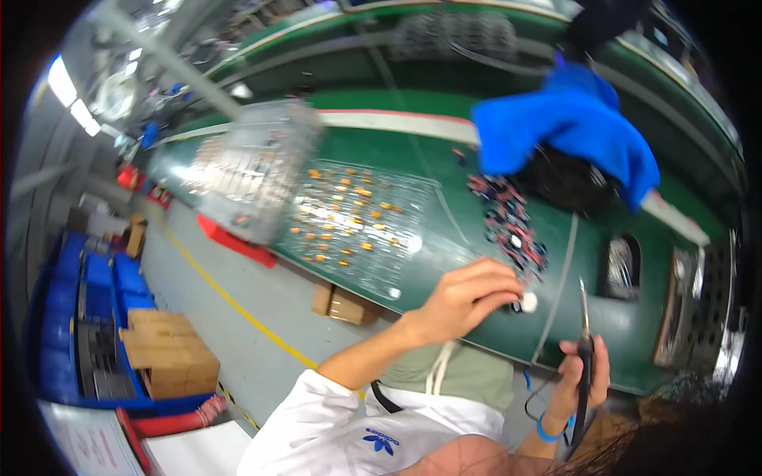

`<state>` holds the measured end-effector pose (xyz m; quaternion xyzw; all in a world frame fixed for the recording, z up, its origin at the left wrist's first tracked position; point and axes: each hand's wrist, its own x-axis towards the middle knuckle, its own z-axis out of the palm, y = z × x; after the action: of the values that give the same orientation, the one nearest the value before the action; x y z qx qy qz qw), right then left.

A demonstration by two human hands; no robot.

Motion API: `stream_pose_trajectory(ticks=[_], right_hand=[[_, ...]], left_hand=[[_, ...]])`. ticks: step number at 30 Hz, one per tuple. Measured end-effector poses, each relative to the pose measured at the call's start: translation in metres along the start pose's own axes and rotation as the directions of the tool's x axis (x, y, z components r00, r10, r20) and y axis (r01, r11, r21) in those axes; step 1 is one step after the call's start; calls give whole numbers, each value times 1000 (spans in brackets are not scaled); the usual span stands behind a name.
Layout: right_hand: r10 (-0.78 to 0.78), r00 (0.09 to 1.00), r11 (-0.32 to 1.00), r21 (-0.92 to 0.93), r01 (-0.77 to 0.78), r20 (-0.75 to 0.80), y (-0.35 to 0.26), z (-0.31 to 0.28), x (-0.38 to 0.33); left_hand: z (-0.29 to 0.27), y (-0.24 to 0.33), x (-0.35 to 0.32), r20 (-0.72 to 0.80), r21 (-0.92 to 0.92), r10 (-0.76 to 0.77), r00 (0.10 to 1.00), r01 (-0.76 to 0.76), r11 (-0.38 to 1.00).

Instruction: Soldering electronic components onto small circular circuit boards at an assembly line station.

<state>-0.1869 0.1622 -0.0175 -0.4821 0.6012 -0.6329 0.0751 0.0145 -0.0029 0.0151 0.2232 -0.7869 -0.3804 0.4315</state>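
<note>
My left hand [468, 295] is over the near side of the green bench, thumb and fingers pinched on a small wired part, mostly hidden by the fingertips. Touching or just beside those fingertips is a small white round piece [529, 302]. Beyond the hand lies a long pile of small dark parts with red and black wires [508, 222]. On the right, my right hand [583, 373] is closed around the black handle of a soldering iron [586, 341]. Its thin metal tip points up and away from me, apart from the left hand's piece.
Left of the pile lies a clear tray [349, 226] with rows of orange-topped parts, then stacked clear trays [258, 170]. A blue cloth [563, 119] lies over a dark object at the far side. A black holder [621, 268] stands at right. Cardboard boxes [171, 353] sit lower left.
</note>
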Motion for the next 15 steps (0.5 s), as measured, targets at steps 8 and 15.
stream_pose_trajectory(ticks=[8, 15], right_hand=[[10, 997, 1000, -11, -9, 71, 17, 13, -5], [-81, 993, 996, -27, 84, 91, 4, 23, 5]], left_hand=[[-175, -10, 9, -444, 140, -69, 893, 145, 979], [-364, -84, 58, -570, 555, 16, 822, 371, 744]])
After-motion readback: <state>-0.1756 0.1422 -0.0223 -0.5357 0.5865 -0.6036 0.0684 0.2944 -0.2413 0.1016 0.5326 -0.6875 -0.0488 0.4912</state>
